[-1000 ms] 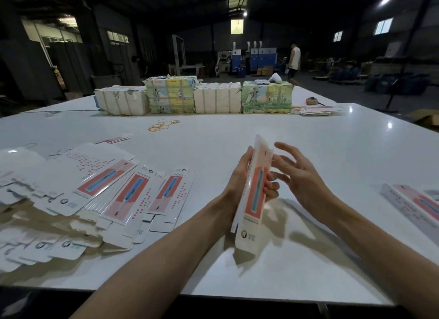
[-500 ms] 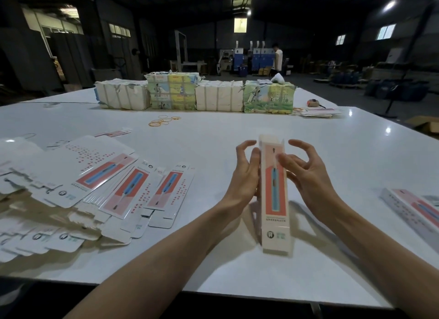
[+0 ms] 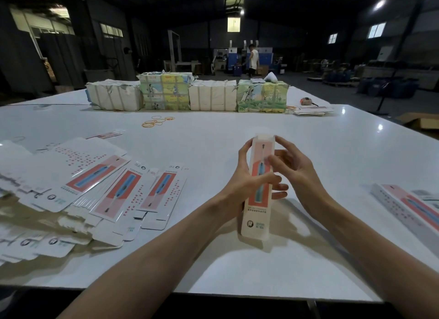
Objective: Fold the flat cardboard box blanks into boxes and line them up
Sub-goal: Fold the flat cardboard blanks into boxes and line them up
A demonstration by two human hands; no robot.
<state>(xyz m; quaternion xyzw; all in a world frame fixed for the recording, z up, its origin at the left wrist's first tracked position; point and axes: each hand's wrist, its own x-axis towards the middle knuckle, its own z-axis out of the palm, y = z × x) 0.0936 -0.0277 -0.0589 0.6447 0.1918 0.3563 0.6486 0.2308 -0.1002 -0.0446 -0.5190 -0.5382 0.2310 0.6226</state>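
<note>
- Box [image 3: 258,207]: long and narrow, pink and red front with a blue print. Held nearly upright just above the white table [image 3: 213,147], lower end close to the tabletop, small flap standing at the upper end.
- Left hand [image 3: 237,185]: wrapped round the middle of the box, thumb across the front, fingers curled behind and showing past the right edge, one finger stretched up along the left edge.
- Right hand [image 3: 299,174]: pinching the upper part, thumb on the front, forefinger bent onto the top right corner. Remaining fingers blurred, seemingly loosely curled.
- Flat blanks [image 3: 99,188]: fanned in an overlapping heap on the left of the table, well apart from both hands.
- Folded box [image 3: 403,207]: lying flat near the right edge of the table.
- Rubber bands [image 3: 156,122]: scattered farther back, in front of a row of wrapped bundles [image 3: 187,95].
</note>
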